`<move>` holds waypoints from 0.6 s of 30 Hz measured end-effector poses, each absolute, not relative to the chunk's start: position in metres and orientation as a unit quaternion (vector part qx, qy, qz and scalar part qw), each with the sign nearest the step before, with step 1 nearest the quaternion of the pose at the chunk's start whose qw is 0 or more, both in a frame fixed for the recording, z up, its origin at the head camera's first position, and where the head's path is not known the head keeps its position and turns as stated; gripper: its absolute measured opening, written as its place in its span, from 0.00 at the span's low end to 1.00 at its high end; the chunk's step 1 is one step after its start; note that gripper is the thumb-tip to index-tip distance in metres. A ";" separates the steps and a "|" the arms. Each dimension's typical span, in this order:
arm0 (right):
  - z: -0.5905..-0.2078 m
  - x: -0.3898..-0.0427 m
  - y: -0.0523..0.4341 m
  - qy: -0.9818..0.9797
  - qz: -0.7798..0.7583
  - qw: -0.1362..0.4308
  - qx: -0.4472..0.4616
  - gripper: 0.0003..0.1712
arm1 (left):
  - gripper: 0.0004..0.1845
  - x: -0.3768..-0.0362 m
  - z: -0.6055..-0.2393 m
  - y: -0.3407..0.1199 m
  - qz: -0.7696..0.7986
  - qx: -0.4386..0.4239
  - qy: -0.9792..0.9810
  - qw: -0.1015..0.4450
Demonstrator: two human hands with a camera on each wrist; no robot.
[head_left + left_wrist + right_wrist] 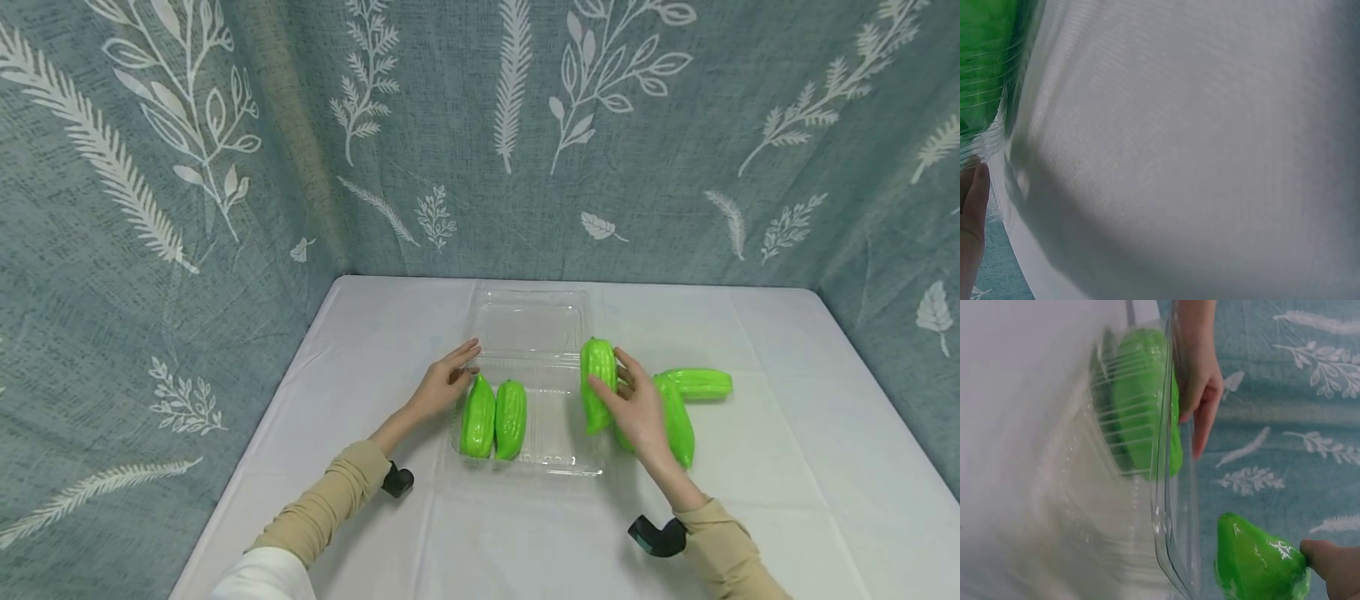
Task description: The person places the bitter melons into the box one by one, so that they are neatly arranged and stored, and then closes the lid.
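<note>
My right hand [639, 410] holds a bright green, ridged bitter melon [596, 371] upright between thumb and fingers, above the right side of a clear plastic container [553, 417]. Its tapered tip points toward me. Inside the container, at the left, two more bitter melons lie side by side, one against the left wall [477, 421] and its neighbour [511, 417]. My left hand [438, 388] is at the container's left rim, fingers extended along it. In the left wrist view, fingertips [980, 178] are right at the ribbed plastic wall.
The container's lid [531, 323] lies folded back on the far side. Right of the container, several bitter melons rest on the white tablecloth [772, 467], one lying crosswise [701, 384] and partly behind my right hand. A patterned blue-green curtain [465, 192] encloses the table's back and sides.
</note>
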State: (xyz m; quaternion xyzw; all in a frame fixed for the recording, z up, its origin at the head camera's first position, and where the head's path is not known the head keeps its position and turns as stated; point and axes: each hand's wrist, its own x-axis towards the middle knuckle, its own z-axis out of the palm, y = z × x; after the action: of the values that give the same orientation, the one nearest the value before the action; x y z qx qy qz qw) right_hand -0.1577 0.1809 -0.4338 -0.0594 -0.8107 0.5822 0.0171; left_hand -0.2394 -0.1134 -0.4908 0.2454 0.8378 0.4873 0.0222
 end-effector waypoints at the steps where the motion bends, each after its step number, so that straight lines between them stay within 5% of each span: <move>1: -0.434 -0.158 0.180 -0.811 0.583 0.016 -0.058 0.41 | 0.25 -0.239 -0.490 -0.113 0.486 0.245 0.839 0.024; 18: -0.446 -0.155 0.157 -0.826 0.563 0.006 -0.027 0.41 | 0.25 -0.238 -0.489 -0.112 0.485 0.247 0.839 0.017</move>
State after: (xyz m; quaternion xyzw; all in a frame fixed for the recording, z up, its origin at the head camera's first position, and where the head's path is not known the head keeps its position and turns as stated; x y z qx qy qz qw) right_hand -0.1549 0.1566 -0.4455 -0.0271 -0.8263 0.5626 0.0063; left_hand -0.2383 -0.1124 -0.4895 0.2473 0.8386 0.4850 0.0174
